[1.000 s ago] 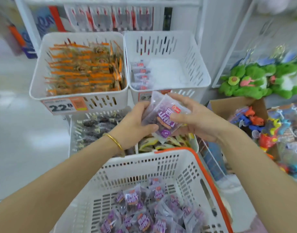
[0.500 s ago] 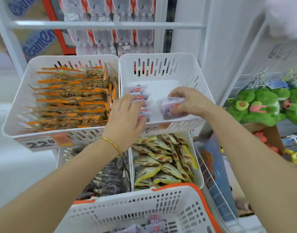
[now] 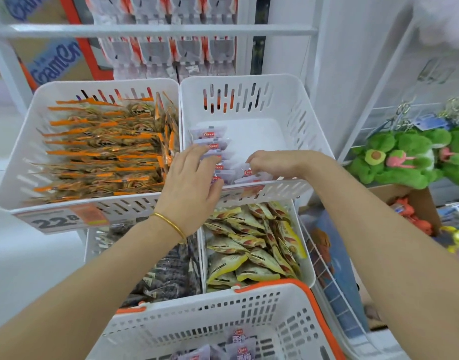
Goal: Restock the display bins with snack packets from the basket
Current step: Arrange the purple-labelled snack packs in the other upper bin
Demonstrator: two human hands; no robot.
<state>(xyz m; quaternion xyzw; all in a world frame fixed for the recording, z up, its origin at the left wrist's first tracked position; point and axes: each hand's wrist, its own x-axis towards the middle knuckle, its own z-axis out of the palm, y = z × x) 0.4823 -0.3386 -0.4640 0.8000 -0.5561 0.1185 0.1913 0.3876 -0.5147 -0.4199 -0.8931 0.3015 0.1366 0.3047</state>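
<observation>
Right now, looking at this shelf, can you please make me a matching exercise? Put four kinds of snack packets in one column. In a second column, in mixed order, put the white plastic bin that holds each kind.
Packets
1. orange-edged flat packets
2. yellow pillow-shaped packets
3. dark grey packets
4. pale purple plastic packets

Bins
A. lower right white slotted bin
B. upper right white slotted bin
C. upper left white slotted bin
D. lower left white slotted bin

Pairs: 1-C, 2-A, 3-D, 4-B.
</observation>
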